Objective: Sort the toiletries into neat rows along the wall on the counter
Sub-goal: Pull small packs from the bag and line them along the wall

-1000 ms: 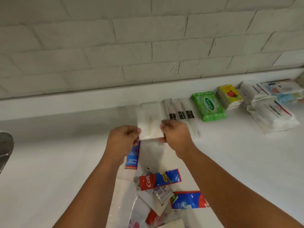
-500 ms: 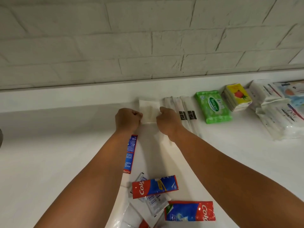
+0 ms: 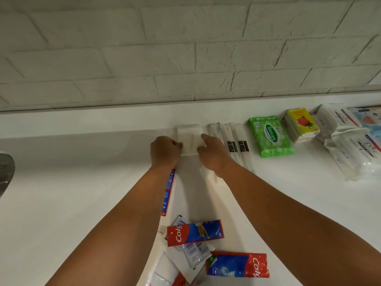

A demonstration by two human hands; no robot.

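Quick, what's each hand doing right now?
Left hand: curled, pinching the left edge of the white packet.
Right hand: fingers on the packet's right edge; pinch or press cannot be told.

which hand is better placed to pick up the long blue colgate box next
Left, probably. The Colgate box lies along the left forearm, just behind the left hand, which need only draw back from the white packet. The right hand would have to cross over.

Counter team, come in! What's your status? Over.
Left hand grips white packet, right hand presses it. Packet flat by wall, left of long white sleeves. Toothpaste sachets loose nearer, not blocking.
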